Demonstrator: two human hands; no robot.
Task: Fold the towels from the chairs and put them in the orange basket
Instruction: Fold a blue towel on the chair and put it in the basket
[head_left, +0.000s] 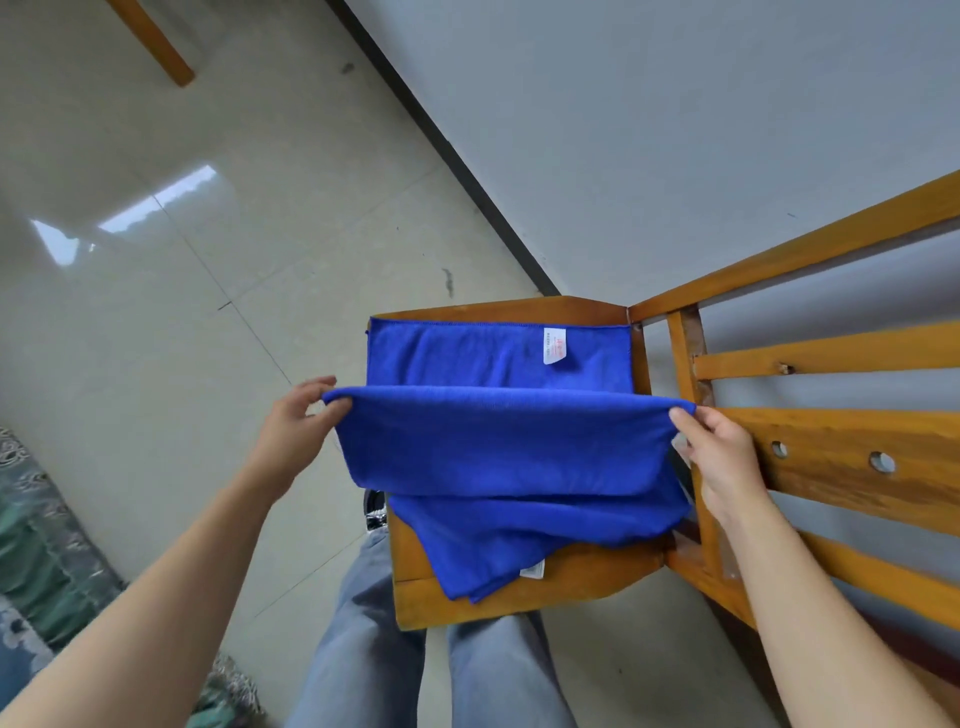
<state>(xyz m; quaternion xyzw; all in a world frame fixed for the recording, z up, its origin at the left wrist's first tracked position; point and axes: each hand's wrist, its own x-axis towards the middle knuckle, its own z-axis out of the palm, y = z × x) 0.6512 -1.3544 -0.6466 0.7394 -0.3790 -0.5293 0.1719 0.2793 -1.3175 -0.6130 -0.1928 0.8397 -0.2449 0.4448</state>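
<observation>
Left hand (296, 421) and right hand (714, 447) pinch a blue microfibre towel's (509, 447) fold between them, above a wooden chair seat (545, 592).

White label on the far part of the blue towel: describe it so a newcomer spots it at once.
On the wooden chair by the wall, the left hand and right hand hold up a fold of the blue towel. Beyond the fold, near the backrest corner, lies the white label. It bears red print and is exposed; the other label peeks near the seat's front edge.
</observation>
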